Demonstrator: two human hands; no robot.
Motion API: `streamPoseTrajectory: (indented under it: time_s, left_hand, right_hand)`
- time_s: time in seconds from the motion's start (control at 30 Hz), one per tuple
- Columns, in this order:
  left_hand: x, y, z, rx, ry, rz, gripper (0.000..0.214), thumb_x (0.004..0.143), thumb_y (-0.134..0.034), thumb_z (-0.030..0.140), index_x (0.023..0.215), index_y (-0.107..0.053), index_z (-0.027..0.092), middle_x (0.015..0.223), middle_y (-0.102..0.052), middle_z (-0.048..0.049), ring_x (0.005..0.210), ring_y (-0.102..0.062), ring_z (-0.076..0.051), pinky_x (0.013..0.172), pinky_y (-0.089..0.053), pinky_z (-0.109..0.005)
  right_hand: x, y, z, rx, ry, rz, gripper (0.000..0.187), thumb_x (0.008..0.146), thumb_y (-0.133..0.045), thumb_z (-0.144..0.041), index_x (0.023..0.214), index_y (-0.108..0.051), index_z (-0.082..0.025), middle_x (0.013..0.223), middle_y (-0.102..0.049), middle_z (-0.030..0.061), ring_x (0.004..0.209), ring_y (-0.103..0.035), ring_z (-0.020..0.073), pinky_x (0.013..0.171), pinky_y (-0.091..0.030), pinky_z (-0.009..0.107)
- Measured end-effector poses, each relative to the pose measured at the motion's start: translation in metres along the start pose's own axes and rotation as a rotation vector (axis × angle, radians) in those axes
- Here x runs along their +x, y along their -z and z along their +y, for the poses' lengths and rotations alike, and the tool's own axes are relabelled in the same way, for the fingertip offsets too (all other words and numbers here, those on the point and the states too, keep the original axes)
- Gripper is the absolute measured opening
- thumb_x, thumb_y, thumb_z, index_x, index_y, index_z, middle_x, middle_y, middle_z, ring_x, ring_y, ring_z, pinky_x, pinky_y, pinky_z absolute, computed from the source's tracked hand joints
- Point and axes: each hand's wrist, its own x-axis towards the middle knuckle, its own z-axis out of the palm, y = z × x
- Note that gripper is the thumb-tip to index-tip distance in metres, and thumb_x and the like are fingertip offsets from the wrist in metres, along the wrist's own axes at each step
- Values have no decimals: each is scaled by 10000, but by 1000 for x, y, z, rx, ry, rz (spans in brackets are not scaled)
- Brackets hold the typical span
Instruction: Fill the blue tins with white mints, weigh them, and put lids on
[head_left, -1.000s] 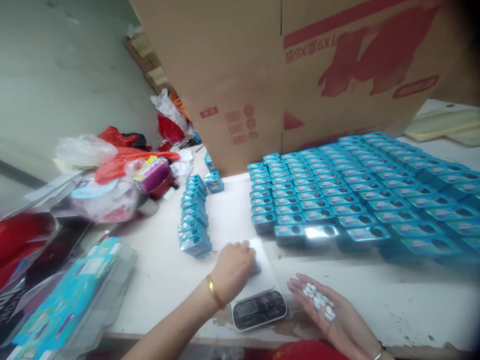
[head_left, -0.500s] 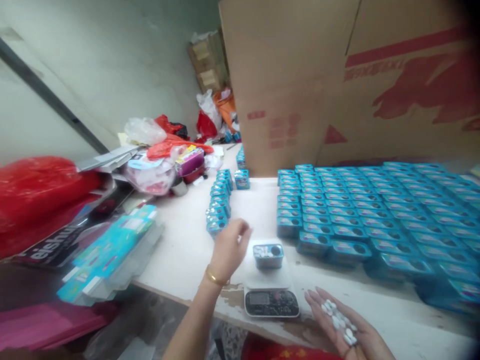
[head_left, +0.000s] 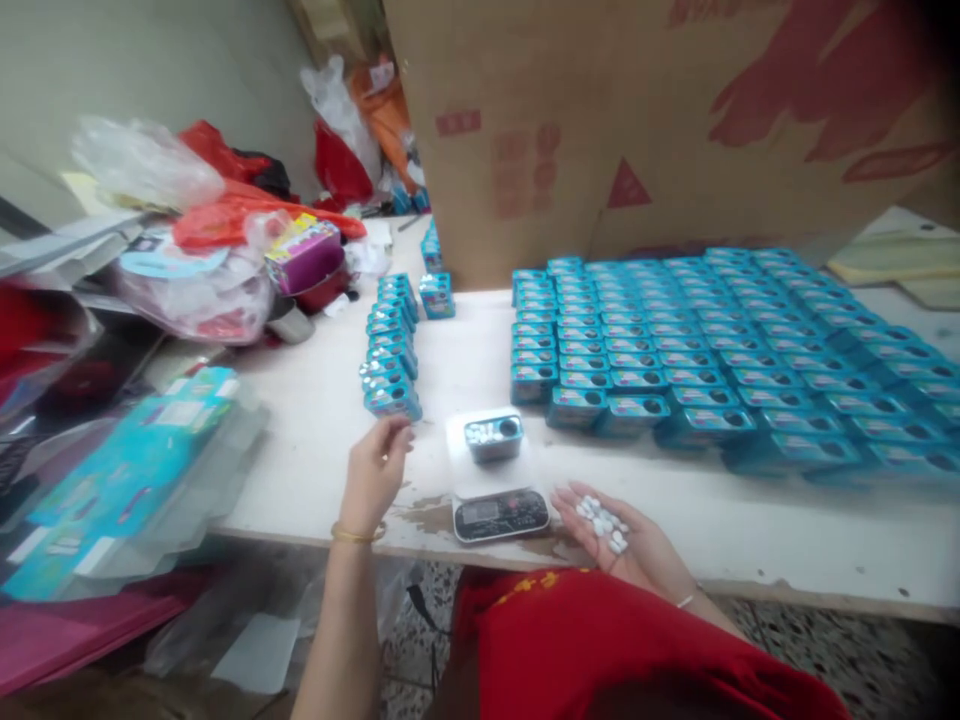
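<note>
A small blue box [head_left: 493, 438] with white tablets showing at its top stands on a white digital scale [head_left: 501, 516]. To the left of the scale is my left hand [head_left: 377, 465], its fingers drawn together; whatever they pinch is too small to make out. Just beyond its fingertips runs a row of blue boxes [head_left: 390, 345], some with white tablets on top. My right hand [head_left: 637, 545], palm up and cupped, carries a heap of white tablets [head_left: 602, 522] to the right of the scale.
Packed rows of blue boxes [head_left: 675, 350] cover the right of the white table [head_left: 465, 340]. Behind them rises a large cardboard carton [head_left: 525, 80]. Flattened blue cartons [head_left: 142, 470] lie at left, near plastic bags [head_left: 150, 165] and a purple box [head_left: 304, 255].
The camera view has shifted, so the table sits higher and further left. My left hand has drawn back from beside the box on the scale. The right hand still carries the tablets.
</note>
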Motion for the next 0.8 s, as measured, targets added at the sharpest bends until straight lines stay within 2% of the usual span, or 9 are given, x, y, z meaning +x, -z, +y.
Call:
streamPoseTrajectory:
  time_s: [0.23,0.37,0.5,0.63,0.8]
  left_hand:
    - [3,-8,4,35,-80,-46,200,869,-502,316,974,-590,171,865,-652,-30,714,-630,-136,705,-495,-261]
    - [2,-13,8,80,-166,-66,198,869,-515,311,974,-601,167,883,-654,-41,738,-602,-137,721,-479,-263]
    - [-1,-19,18,87,-276,-107,178,874,-524,294,981,-592,169,892,-641,-47,754,-575,-133,671,-454,-246]
    - [4,-23,34,78,-413,-240,183,888,-512,285,1027,-562,176,955,-588,-60,796,-555,-132,714,-458,-264]
    - [26,-23,53,208,-549,-496,292,876,-528,316,1146,-523,206,1058,-526,-76,904,-536,-164,821,-461,-319]
  right_hand:
    - [1,3,-2,39,3,-17,252,850,-487,-88,1052,-637,-63,1123,-671,161,1107,-599,252,926,-527,333]
    - [6,6,-1,35,-11,-33,254,852,-494,-100,1063,-630,-65,1107,-677,159,1120,-592,245,919,-529,329]
    - [11,7,-1,33,-33,-36,254,851,-504,-114,1071,-625,-76,1099,-682,150,1120,-593,239,923,-526,331]
    - [13,-3,-1,12,-56,-64,247,847,-513,-118,1063,-621,-68,1086,-686,157,1086,-615,235,916,-527,322]
    - [19,-34,4,-31,-135,-129,263,862,-489,-132,1083,-588,-29,1015,-702,176,979,-669,228,869,-539,302]
